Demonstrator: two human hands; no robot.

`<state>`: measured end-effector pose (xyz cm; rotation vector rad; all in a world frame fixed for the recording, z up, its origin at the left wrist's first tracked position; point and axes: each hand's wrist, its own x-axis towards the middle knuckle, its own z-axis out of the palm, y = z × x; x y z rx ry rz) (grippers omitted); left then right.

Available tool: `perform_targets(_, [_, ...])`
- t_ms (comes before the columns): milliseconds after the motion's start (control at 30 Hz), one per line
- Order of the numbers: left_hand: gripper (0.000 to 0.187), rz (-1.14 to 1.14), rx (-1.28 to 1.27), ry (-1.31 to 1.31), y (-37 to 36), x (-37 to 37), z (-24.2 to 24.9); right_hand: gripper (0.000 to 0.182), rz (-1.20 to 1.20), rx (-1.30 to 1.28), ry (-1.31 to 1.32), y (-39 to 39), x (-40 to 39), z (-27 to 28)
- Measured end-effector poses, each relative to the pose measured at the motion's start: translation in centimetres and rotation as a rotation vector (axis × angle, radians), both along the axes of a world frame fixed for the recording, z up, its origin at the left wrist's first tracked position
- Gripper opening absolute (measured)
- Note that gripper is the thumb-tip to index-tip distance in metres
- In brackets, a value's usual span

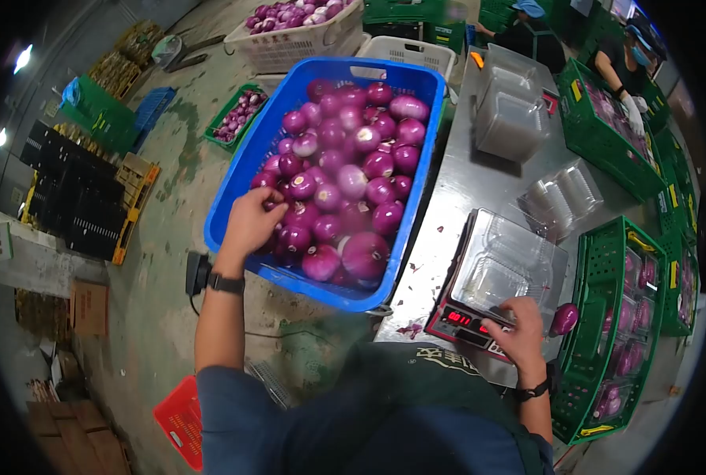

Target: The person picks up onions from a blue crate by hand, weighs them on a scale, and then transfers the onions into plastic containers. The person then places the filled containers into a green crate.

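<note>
My left hand [252,220] reaches over the left side of a blue crate [353,302] full of peeled purple onions [319,188]. Its fingers are bent and slightly apart beside the onions, with nothing visibly held. On the steel table, my right hand [521,332] rests at the front of a digital scale [440,321] with a lit red display. Its fingers are apart, near the keypad and the edge of a clear plastic clamshell box [499,261] lying open on the scale. A single purple onion [563,319] is just right of that hand.
Stacked clear boxes [513,119] and another open clamshell [563,198] share the steel table [464,170]. Green crates [598,348] of packed onions line the right side. A white crate [305,47] stands behind the blue one. Co-workers, one with a gloved hand [633,113], are at the far right.
</note>
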<state>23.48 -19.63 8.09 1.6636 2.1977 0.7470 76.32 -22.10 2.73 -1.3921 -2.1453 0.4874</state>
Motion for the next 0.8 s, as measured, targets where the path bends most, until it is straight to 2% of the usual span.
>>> perform_targets(200, [0.03, -0.168, -0.101, 0.235, 5.4, -2.4, -0.7, 0.023, -0.326, 0.03, 0.107, -1.6, 1.7, -1.5])
perform_targets(300, [0.032, -0.224, -0.147, 0.118, 6.5, -2.2, -1.1, 0.017, -0.558, -0.083, 0.277, -3.1, 4.3, -2.8])
perform_targets(333, [0.033, -0.272, -0.102, 0.12, 6.4, -1.9, -1.6, 0.013, -0.625, -0.105, 0.33, -3.8, 5.5, -3.4])
perform_targets(433, [0.034, -0.472, -0.183, 0.07, 5.9, -0.1, -2.4, 0.014, -0.775, -0.125, 0.403, -6.0, 8.6, -5.1])
perform_targets(500, [0.037, -0.651, -0.085, 0.065, 5.1, 1.6, -2.7, 0.013, -0.824, -0.12, 0.373, -7.3, 10.4, -6.6])
perform_targets(567, [0.037, -0.68, -0.212, 0.038, 4.7, 2.9, -2.4, 0.013, -0.858, -0.121, 0.353, -8.5, 12.1, -7.9])
perform_targets(600, [0.037, -0.679, -0.245, 0.027, 4.8, 2.8, -2.4, 0.014, -0.865, -0.129, 0.347, -8.9, 12.7, -8.5])
perform_targets(700, [0.035, -0.426, -0.235, -0.036, 5.4, 0.1, -2.6, 0.015, -0.878, -0.169, 0.331, -10.1, 14.3, -9.7])
perform_targets(733, [0.032, -0.369, -0.158, 0.068, 5.1, -0.8, -1.8, 0.016, -0.879, -0.182, 0.328, -10.2, 14.7, -10.1])
perform_targets(800, [0.032, -0.182, -0.261, 0.173, 4.1, -2.0, -0.7, 0.018, -0.895, -0.181, 0.343, -10.3, 15.6, -11.1])
